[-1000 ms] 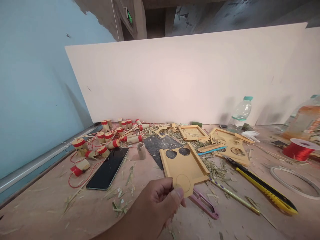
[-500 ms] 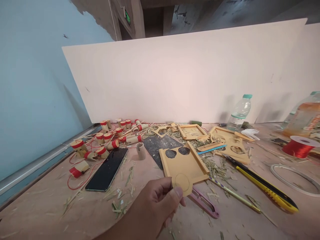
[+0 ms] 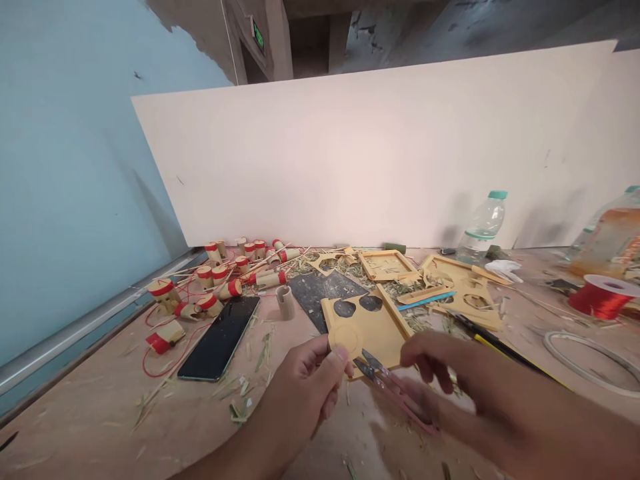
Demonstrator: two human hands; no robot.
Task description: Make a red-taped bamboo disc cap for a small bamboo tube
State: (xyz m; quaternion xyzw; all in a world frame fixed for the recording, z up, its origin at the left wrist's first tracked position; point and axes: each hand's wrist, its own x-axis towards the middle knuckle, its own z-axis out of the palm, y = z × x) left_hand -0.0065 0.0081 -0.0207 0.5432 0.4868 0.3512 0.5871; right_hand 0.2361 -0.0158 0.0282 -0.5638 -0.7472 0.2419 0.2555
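Observation:
My left hand [image 3: 313, 377] pinches a small tan card piece [image 3: 347, 339] with a circle outlined on it, thumb on top. Just right of it my right hand [image 3: 460, 373], blurred, hangs over pink-handled thread snips [image 3: 385, 383]. Its thumb overlaps the handle and its fingers stay apart from the thumb; whether it touches the snips I cannot tell. The blades of the snips lie spread beside the card piece. Behind both hands is a tan cardboard tray [image 3: 373, 327] with raised edges and two round cut-outs, partly over a dark sheet [image 3: 315, 293].
A phone [image 3: 220, 340] lies at left, near a bare bamboo tube [image 3: 285, 303] and several red-banded tubes [image 3: 220, 275] with red cords. Right of the tray are a utility knife [image 3: 493, 340], a tape ring [image 3: 593, 360] and a red thread spool [image 3: 597, 297]. A bottle [image 3: 483, 227] stands behind.
My right hand has come in from the right over the snips and knife. My left hand has drawn the card piece slightly left and up, uncovering the blades of the snips.

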